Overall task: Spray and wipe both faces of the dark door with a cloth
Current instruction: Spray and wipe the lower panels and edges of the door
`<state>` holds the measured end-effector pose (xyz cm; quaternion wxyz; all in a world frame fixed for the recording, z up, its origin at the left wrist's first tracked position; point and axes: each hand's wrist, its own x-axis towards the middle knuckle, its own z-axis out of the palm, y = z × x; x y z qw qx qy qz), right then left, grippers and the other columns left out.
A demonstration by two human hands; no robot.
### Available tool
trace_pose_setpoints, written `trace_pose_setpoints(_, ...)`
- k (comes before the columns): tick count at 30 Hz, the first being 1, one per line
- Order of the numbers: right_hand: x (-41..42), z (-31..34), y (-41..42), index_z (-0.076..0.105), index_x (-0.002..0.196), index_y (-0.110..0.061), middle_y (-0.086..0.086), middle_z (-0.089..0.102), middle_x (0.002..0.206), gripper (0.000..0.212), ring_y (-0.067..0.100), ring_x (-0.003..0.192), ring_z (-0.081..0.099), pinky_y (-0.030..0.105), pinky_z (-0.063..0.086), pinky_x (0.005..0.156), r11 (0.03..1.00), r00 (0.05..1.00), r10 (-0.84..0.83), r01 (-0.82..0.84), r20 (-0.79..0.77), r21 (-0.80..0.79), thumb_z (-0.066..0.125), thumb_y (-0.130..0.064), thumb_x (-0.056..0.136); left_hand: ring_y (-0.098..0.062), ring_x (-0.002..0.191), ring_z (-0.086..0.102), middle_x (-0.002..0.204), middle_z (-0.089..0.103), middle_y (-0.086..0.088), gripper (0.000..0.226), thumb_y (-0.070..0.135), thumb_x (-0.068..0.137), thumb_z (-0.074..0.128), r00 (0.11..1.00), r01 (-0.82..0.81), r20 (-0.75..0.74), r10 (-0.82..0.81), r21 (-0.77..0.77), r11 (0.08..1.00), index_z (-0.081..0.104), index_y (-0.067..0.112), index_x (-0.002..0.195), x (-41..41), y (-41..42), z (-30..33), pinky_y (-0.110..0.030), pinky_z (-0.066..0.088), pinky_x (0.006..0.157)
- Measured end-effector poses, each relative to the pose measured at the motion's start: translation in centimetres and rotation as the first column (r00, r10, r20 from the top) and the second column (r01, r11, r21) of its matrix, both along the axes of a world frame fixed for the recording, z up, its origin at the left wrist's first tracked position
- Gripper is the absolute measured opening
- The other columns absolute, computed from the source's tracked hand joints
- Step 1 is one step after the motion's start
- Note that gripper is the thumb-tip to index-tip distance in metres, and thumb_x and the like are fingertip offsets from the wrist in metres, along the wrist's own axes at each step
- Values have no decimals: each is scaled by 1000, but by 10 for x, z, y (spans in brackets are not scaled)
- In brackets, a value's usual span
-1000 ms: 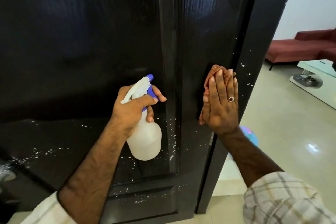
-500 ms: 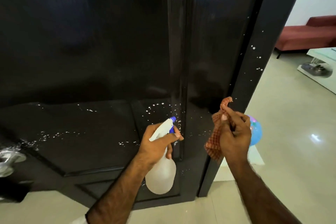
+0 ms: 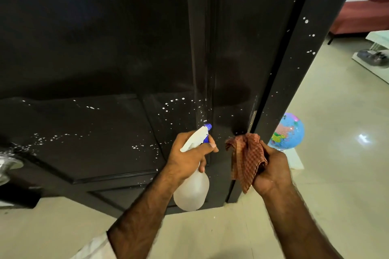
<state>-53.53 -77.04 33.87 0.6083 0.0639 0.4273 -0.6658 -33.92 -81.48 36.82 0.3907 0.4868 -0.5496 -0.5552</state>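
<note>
Head view: two bare forearms reach forward and down toward the lower part of a door
Left sleeve (image 3: 94,248): pale cloth at the bottom edge, nearest the camera
Left hand (image 3: 189,155): grips the neck of the spray bottle (image 3: 192,191), with the fingers curled round it and the index finger lying across the blue trigger
Spray bottle: translucent white body hanging below the fist, white head and blue nozzle tip pointing up and forward, close to the vertical moulding of the door
Right hand (image 3: 271,172): fingers curled round the cloth (image 3: 245,157), bunching it in the palm; the fingertips themselves are hidden behind the fabric
Cloth: reddish-brown check, crumpled, one corner hanging below the hand, its upper folds just beside the door's edge; whether it touches the door cannot be told
Dark door (image 3: 105,48): glossy black with raised panels, filling the left and centre; white droplets (image 3: 168,107) speckle the lower panels and the moulding
Door handle (image 3: 6,166): metal, at the far left edge, blurred
Door frame (image 3: 294,59): black, right of the door, flecked with droplets too
Floor (image 3: 326,132): pale glossy tiles
Globe ball (image 3: 289,132): blue with coloured patches, on the floor behind the frame
Sofa (image 3: 362,14): dark red, far right in the room beyond
</note>
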Motion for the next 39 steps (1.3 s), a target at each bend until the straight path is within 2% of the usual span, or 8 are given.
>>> trace_pose_setpoints(6, 2, 13, -10, 71, 135, -21, -5, 79, 121, 37, 19, 113, 77, 36, 66, 82, 967, 912, -175, 87, -372, -241, 65, -4, 102, -22, 39, 47, 85, 74, -20, 30, 9, 91, 79, 991, -132, -11, 134, 113, 985, 61, 4, 115, 3, -1, -5, -30, 45, 44)
trace_pose_setpoints(10, 8, 35, -32, 64, 132, -18, -1, 70, 127, 37, 17, 119, 70, 26, 60, 95, 873, 351, -477, 81, -806, -481, 79, -24, 99, -24, 42, 48, 88, 78, -10, 13, 13, 95, 76, 993, -115, -21, 116, 40, 993, 67, 14, 105, 8, -1, 1, -32, 49, 48)
trace_pose_setpoints(15, 19, 12, -80, 75, 123, -10, 12, 70, 122, 33, 29, 118, 56, 33, 46, 98, 870, -430, -489, -171, -759, -463, 82, -28, 97, -26, 40, 46, 88, 78, -15, 8, 10, 97, 72, 994, -102, -40, 101, -22, 995, 71, 5, 91, 12, -5, 10, -31, 46, 49)
trace_pose_setpoints(19, 3, -59, -75, 73, 130, -13, 16, 68, 127, 46, 37, 121, 53, 46, 45, 101, 925, -711, -375, -326, -596, -192, 90, -26, 90, -22, 39, 48, 92, 77, -19, 8, 11, 97, 73, 994, -106, -30, 106, -12, 994, 72, 3, 95, 19, -7, 8, -30, 48, 48)
trace_pose_setpoints(24, -44, -44, -72, 67, 124, -16, 19, 59, 123, 38, 38, 108, 56, 47, 53, 86, 945, -573, -322, -244, -753, -218, 50, -47, 111, -22, 40, 50, 92, 78, -15, 12, 13, 98, 73, 994, -106, 7, 106, -25, 994, 72, 1, 98, 29, -9, 10, -30, 51, 49)
trace_pose_setpoints(28, -19, 6, -87, 68, 119, -14, 20, 62, 120, 23, 32, 108, 60, 29, 46, 89, 882, -455, -471, -216, -755, -420, 61, -32, 107, -26, 42, 49, 90, 78, -13, 14, 14, 98, 73, 993, -115, -3, 115, -41, 993, 72, 0, 96, 24, -12, 19, -33, 50, 52)
trace_pose_setpoints(35, -29, -53, -67, 69, 131, -14, 19, 62, 132, 49, 39, 111, 66, 49, 65, 83, 919, -672, -337, -386, -659, -76, 88, -21, 87, -27, 44, 48, 88, 78, -12, 14, 13, 98, 72, 996, -83, -29, 81, -58, 995, 75, 16, 84, 10, -10, 29, -36, 50, 55)
trace_pose_setpoints(39, -40, -11, -68, 74, 119, -12, 16, 60, 122, 28, 28, 98, 64, 31, 55, 82, 916, -504, -381, -322, -775, -241, 60, -31, 105, -25, 44, 50, 95, 78, -17, 9, 15, 97, 73, 998, -65, -5, 65, -54, 996, 73, 6, 97, 8, -11, 32, -37, 51, 55)
